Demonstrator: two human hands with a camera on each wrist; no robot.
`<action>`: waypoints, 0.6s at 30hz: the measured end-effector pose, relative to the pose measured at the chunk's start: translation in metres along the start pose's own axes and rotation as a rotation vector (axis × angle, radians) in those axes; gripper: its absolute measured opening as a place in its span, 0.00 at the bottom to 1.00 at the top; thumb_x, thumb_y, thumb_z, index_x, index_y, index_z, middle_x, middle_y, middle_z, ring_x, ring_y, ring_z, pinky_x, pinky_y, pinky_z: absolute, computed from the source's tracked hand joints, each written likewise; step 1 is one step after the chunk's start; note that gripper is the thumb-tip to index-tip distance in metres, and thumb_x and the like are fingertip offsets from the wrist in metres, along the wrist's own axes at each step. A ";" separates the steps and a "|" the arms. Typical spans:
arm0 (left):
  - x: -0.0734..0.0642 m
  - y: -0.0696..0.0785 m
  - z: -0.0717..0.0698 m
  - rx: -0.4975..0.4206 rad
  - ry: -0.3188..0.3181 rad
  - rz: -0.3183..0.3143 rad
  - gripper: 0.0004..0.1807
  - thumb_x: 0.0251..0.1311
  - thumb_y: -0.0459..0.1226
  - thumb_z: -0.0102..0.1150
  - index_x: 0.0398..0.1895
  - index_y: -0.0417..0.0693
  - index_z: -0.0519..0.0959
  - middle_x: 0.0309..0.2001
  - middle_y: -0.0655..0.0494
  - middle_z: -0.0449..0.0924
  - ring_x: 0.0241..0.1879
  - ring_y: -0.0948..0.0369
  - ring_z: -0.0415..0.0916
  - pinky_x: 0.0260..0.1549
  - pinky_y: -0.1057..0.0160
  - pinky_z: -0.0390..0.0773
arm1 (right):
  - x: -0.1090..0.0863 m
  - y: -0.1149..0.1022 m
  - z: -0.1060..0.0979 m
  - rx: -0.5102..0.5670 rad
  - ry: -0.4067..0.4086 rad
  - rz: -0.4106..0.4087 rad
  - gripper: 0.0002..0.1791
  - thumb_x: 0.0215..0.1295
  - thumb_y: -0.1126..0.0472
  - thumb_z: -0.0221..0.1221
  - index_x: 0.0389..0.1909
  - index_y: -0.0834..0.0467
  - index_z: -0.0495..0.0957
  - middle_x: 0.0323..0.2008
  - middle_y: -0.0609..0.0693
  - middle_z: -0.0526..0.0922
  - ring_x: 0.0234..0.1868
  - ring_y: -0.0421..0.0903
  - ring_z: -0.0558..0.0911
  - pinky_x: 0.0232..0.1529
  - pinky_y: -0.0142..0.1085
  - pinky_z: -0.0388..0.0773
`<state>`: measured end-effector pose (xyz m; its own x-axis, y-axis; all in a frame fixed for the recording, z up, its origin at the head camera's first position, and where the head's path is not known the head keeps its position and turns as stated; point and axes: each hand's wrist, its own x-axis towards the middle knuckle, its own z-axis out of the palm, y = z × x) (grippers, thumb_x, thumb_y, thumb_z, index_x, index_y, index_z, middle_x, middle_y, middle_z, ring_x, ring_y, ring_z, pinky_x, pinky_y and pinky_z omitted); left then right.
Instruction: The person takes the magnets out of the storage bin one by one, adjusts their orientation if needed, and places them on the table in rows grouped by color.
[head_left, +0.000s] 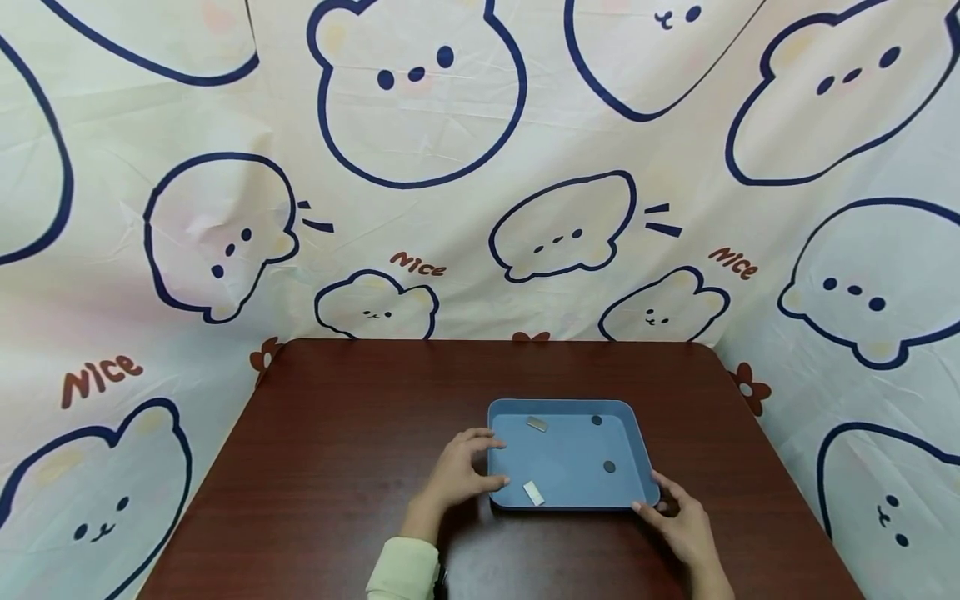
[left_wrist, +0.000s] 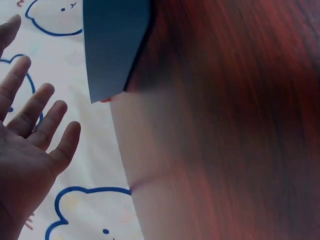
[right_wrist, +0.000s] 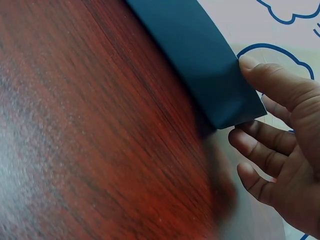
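A shallow blue tray (head_left: pixel 570 492) lies on the table, seen edge-on in both wrist views. Inside it are two dark round discs, one at the back (head_left: pixel 597 420) and one nearer the middle right (head_left: pixel 609 467). A beige rectangular piece (head_left: pixel 536 424) lies at the back left, and a whiter rectangular piece (head_left: pixel 533 493) at the front left. My left hand (head_left: pixel 459 471) is at the tray's left side, fingers and thumb spread apart. At the front right corner, my right hand (head_left: pixel 684 521) holds the tray, thumb at the front rim and fingers round the side.
The dark brown wooden table (head_left: pixel 360 417) extends around the tray on all sides. Behind it and along both sides hangs a pale cloth (head_left: pixel 465 225) printed with cartoon bear outlines. The table's far edge (head_left: pixel 420 340) meets that cloth.
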<state>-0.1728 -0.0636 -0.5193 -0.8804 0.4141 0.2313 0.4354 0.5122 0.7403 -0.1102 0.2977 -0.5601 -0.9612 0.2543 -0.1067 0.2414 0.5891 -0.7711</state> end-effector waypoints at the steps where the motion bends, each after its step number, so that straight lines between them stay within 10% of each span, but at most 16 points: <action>1: 0.002 0.000 0.001 0.002 -0.007 0.005 0.25 0.45 0.45 0.72 0.50 0.53 0.80 0.57 0.52 0.70 0.57 0.49 0.65 0.49 0.44 0.67 | 0.000 0.000 0.000 0.001 0.001 -0.002 0.40 0.50 0.51 0.70 0.63 0.60 0.68 0.48 0.60 0.76 0.38 0.47 0.76 0.32 0.37 0.71; 18: 0.034 0.007 0.019 -0.139 -0.192 0.031 0.23 0.44 0.38 0.74 0.47 0.49 0.81 0.52 0.54 0.74 0.54 0.57 0.69 0.48 0.49 0.71 | -0.001 0.000 -0.001 -0.006 -0.025 -0.008 0.40 0.50 0.48 0.69 0.63 0.60 0.67 0.43 0.57 0.77 0.36 0.47 0.75 0.32 0.37 0.70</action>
<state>-0.1955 -0.0317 -0.5180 -0.8094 0.5703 0.1404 0.4198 0.3945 0.8174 -0.1093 0.2984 -0.5592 -0.9661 0.2306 -0.1159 0.2344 0.5959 -0.7681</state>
